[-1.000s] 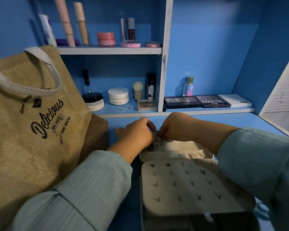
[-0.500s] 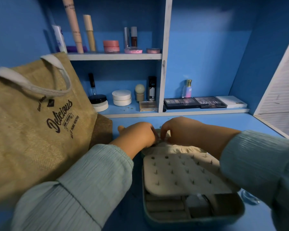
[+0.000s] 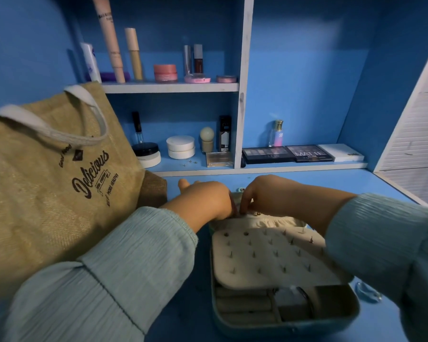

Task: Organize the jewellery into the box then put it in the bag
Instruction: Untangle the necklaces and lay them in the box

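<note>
Your jewellery box [image 3: 284, 314] lies open in the lower middle of the frame on the blue surface [image 3: 344, 183], its near rim close to the bottom edge. A cream earring panel [image 3: 269, 257] studded with small posts covers most of the box, and the padded compartments show below it.

Your left hand [image 3: 208, 201] and right hand [image 3: 274, 196] meet at the far edge of the panel, knuckles toward you. Both have their fingers curled down at a small gold piece of jewellery [image 3: 257, 214] by the gathered cream pocket. The fingertips are hidden, so you cannot tell whether either grip is clamped on it or merely touching.

The jute bag [image 3: 47, 183] stands at the left of the frame, just beside your left sleeve [image 3: 104, 280], its white handle [image 3: 59, 134] drooping over the front. Bare blue surface runs between the bag and the box, and to the right of your right hand.

On the lower shelf [image 3: 257, 169] behind, a few small studs [image 3: 189, 162] lie loose near the front edge, beside a white jar [image 3: 180, 146].
</note>
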